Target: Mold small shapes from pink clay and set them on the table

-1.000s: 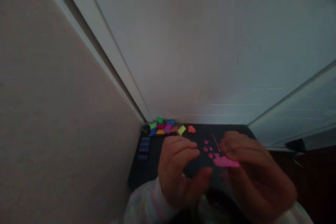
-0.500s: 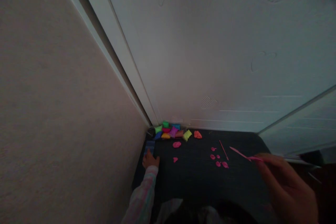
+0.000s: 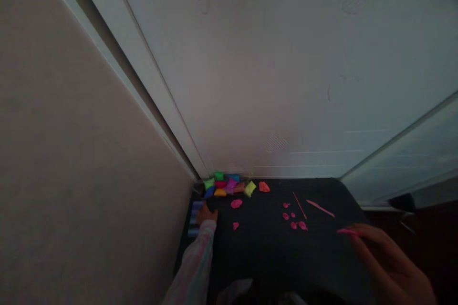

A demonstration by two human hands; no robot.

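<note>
At the table's left side my left hand (image 3: 206, 214) is closed at the right edge of a flat, striped blue-grey piece (image 3: 194, 219); its fingertips are partly hidden. My right hand (image 3: 388, 259), at the lower right, pinches a thin, flat piece of pink modelling clay (image 3: 346, 232) between thumb and fingers. Left of that hand, on the table, lie a pink clay knife (image 3: 321, 208) and a slim pink stick (image 3: 299, 206). Several small pink clay bits (image 3: 293, 225) are scattered beside the stick. A larger pink clay disc (image 3: 236, 204) and a small pink lump (image 3: 235, 226) lie right of my left hand.
Bright clay packets (image 3: 231, 186) are piled at the back left of the dark table (image 3: 265, 252), with an orange crumpled piece (image 3: 264, 187) beside them. A white panel (image 3: 250, 81) rises directly behind, and a beige wall (image 3: 89, 176) stands at the left.
My hands have parted; the left went to the striped piece, which now lies nearer me. The pink knife, half a second ago in my right hand, has been laid down; the clay stays pinched.
</note>
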